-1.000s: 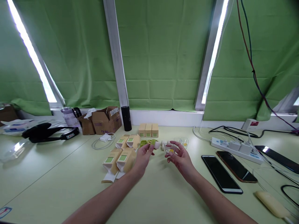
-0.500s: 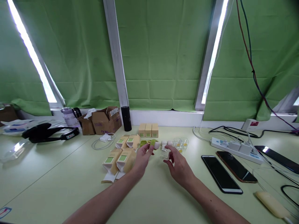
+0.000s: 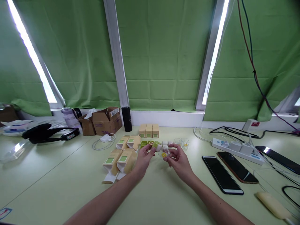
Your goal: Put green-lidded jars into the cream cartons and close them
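Note:
Between its fingers my left hand (image 3: 144,157) grips a small green and white piece (image 3: 157,146). Just to the right, my right hand (image 3: 178,159) pinches a clear cup with a yellow spot (image 3: 163,154), close to the green piece. Other clear cups (image 3: 185,143) stand behind my right hand, and small white pieces (image 3: 165,143) lie behind the held cup. Green pieces (image 3: 143,143) sit behind my left hand. Several open tan cartons with green labels (image 3: 126,159) lie to its left. Upright tan boxes (image 3: 148,130) stand in a row farther back.
Two phones (image 3: 222,175) (image 3: 237,167) lie at right near a white power strip (image 3: 237,150) with cables. A black cylinder (image 3: 126,119) and cardboard boxes (image 3: 106,121) stand at the back left, near a white charger (image 3: 106,138).
The green and white piece has turned in my left hand, its white end now toward the front right. In my right hand the clear cup has tilted, and its yellow spot now shows.

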### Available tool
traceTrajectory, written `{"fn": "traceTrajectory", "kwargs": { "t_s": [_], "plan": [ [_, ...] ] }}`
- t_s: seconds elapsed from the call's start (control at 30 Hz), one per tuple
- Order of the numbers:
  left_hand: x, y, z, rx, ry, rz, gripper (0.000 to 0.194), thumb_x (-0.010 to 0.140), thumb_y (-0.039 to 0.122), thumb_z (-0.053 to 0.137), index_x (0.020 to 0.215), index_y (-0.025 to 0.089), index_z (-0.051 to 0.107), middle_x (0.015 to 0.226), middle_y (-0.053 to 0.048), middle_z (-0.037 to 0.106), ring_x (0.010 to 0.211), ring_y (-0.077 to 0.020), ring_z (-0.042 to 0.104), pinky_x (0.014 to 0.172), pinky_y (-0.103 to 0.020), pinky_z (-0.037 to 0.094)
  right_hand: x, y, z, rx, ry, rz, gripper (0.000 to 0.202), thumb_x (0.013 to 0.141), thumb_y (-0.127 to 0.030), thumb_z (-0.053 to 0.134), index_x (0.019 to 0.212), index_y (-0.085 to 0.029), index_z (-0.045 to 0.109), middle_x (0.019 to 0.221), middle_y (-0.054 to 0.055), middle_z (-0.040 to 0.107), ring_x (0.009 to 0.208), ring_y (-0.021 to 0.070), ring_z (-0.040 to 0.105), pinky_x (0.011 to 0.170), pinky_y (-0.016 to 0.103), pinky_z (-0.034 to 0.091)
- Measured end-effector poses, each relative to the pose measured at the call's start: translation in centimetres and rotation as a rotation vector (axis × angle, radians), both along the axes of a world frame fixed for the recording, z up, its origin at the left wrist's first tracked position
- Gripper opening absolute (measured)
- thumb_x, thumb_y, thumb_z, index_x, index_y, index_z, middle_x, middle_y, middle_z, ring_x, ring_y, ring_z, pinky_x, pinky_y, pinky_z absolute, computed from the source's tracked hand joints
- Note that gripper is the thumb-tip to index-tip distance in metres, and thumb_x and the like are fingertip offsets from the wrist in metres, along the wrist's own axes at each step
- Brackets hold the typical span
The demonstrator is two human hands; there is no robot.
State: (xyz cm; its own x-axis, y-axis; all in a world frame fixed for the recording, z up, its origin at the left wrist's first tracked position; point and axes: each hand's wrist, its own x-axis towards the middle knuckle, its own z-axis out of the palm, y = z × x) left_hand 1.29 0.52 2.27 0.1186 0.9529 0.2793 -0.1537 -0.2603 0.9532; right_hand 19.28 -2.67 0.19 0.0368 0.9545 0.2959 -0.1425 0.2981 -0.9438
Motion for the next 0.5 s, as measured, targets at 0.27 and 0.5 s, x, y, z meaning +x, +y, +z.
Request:
{"fn": "traceTrajectory", "kwargs": {
  "t_s": [0.27,0.5],
  "plan": [
    [0.06,-0.16,0.1,-0.01,0.05,-0.015,0.049,0.076,0.062,0.079,0.098,0.018,0.077,0.094,-0.007,0.076,0.086,-0.022,0.065,0.078,-0.03,0.051,-0.33,-0.11,0.68,-0.025,0.135,0.075,0.057,0.066,-0.043,0.093,0.105,-0.026,0.054,0.086,-0.001,0.072,0.061,0.0118,0.058,0.052,0.025,0.05],
    [0.11,-0.43,0.3,-0.016,0.048,-0.032,0.045,0.074,0.06,0.081,0.088,0.018,0.074,0.085,-0.004,0.073,0.085,-0.0222,0.065,0.079,-0.03,0.051,-0.27,-0.04,0.72,-0.045,0.128,0.098,0.059,0.065,-0.043,0.093,0.104,-0.025,0.053,0.086,-0.002,0.071,0.061,0.0115,0.059,0.052,0.025,0.051]
  ]
}}
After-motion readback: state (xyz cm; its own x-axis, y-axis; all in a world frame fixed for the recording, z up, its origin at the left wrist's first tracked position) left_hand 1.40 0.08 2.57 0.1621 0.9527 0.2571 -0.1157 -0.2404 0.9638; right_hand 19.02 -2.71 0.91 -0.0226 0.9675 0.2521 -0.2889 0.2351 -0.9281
